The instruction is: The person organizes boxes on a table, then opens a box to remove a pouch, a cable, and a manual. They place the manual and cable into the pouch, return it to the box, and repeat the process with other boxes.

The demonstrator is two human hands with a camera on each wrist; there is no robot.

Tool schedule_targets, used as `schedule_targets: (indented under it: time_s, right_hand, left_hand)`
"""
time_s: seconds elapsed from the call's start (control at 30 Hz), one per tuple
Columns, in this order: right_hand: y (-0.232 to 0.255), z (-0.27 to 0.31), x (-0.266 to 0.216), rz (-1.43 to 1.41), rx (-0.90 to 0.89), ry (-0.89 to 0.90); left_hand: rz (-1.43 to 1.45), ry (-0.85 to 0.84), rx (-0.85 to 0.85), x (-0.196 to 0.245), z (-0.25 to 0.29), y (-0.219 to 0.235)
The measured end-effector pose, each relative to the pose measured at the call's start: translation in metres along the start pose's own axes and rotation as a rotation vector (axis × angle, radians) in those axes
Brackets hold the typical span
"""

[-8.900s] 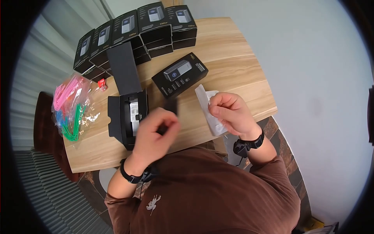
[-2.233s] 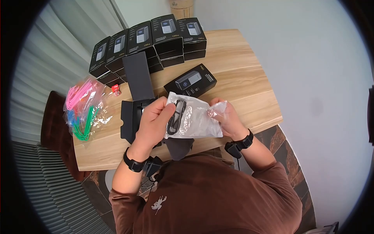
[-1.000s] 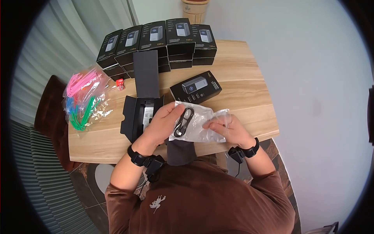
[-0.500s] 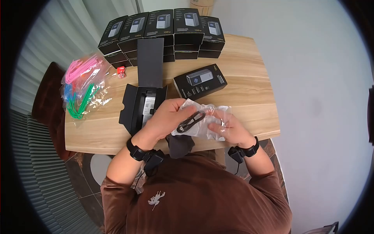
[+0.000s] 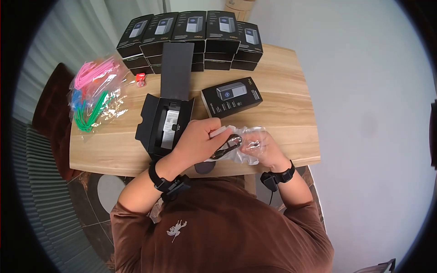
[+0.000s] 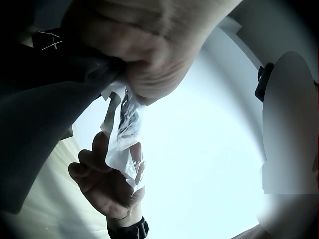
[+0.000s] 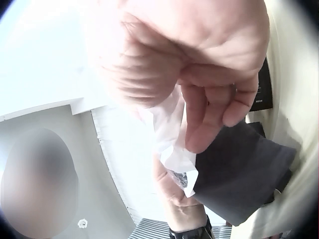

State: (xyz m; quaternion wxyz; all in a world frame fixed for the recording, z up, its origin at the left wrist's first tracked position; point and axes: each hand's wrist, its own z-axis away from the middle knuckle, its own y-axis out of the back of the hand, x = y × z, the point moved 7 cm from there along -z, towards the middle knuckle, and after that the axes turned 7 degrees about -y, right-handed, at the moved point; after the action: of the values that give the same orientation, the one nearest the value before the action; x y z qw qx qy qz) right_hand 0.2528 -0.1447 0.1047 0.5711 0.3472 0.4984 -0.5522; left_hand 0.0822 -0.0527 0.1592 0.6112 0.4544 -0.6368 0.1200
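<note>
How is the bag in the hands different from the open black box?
The bag is whitish and crinkly; the open box is black. The bag has a black cable; the open box has a white thing. The left hand and right hand hold the bag; the open box sits on the table. Both have something inside.

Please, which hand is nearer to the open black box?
Left. The left hand is just to the right of the open black box; the right hand is farther right, beyond the left hand.

Right hand [image 7: 194, 55] grips crumpled white bag [image 7: 172, 124] (dark grey cloth [image 7: 239, 172] near).
</note>
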Motion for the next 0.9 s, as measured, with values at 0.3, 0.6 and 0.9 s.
schedule_targets:
  time_s: [0.3, 0.6, 0.9]
  right_hand:
    - [0.001, -0.008, 0.025, -0.340, -0.076, -0.014]
    - [-0.002, 0.003, 0.006, -0.316, -0.039, -0.083]
    - [0.009, -0.002, 0.021, -0.129, -0.106, 0.105]
  left_hand:
    - [-0.235, -0.212, -0.001, 0.023, -0.005, 0.004]
    - [-0.080, -0.097, -0.091, 0.024, -0.006, 0.004]
    - [-0.284, -0.388, 0.037, 0.046, 0.003, -0.005]
